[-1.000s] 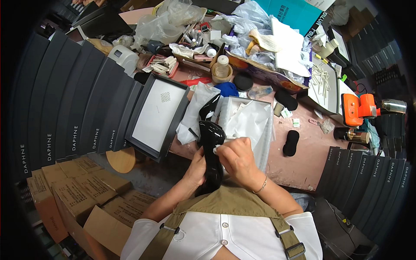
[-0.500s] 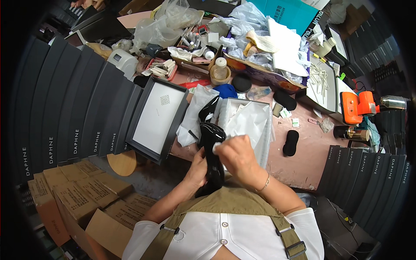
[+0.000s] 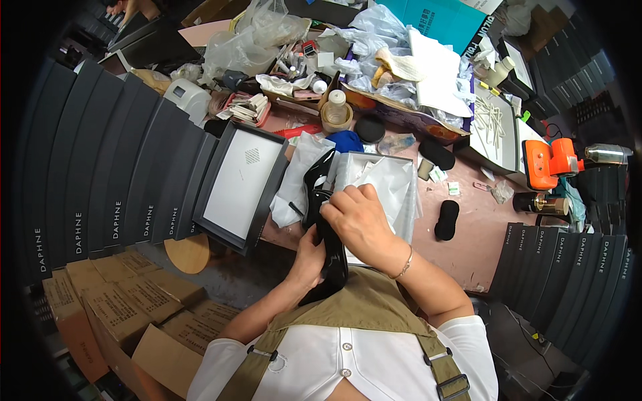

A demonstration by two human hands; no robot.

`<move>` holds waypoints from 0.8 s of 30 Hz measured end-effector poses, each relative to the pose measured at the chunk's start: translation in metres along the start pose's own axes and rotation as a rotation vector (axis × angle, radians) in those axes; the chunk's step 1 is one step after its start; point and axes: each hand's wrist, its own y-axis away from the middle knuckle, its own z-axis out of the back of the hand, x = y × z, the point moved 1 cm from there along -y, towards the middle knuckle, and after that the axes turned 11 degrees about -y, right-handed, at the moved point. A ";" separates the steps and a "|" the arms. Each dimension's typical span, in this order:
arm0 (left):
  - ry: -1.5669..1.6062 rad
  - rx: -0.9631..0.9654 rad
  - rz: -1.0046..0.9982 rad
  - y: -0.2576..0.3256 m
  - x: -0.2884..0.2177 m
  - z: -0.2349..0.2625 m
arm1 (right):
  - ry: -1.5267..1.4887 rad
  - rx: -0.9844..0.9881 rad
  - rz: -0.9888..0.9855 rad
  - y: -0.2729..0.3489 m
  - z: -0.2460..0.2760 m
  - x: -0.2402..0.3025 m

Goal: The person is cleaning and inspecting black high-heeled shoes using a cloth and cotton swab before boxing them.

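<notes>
My left hand is closed round the side of a glossy black shoe, upright in front of my apron. Over the shoe's upper part lies my right hand, its fingers curled and pressed against it. Whatever is under those fingertips is hidden now. A second glossy black shoe lies just beyond, on crumpled white paper. To the right of both shoes stands an open shoebox with white tissue paper in it, partly covered by my right hand.
A dark box part with white inside lies at the left, beside stacked dark shoeboxes. More shoeboxes stand at the right. A black oval pad, a bottle and an orange device rest on the pink table.
My right hand has moved slightly up and turned flatter over the shoe. A bit of white that showed at its fingertips is now out of sight. My left hand keeps its hold.
</notes>
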 end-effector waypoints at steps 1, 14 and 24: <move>-0.016 -0.040 0.004 0.001 -0.002 -0.004 | 0.040 0.041 0.008 -0.002 0.003 0.004; -0.005 0.020 -0.069 -0.002 0.004 0.006 | -0.365 -0.148 -0.332 0.007 0.041 -0.058; 0.195 0.137 0.139 -0.009 0.002 0.022 | -0.680 -0.337 -0.378 0.055 0.005 -0.014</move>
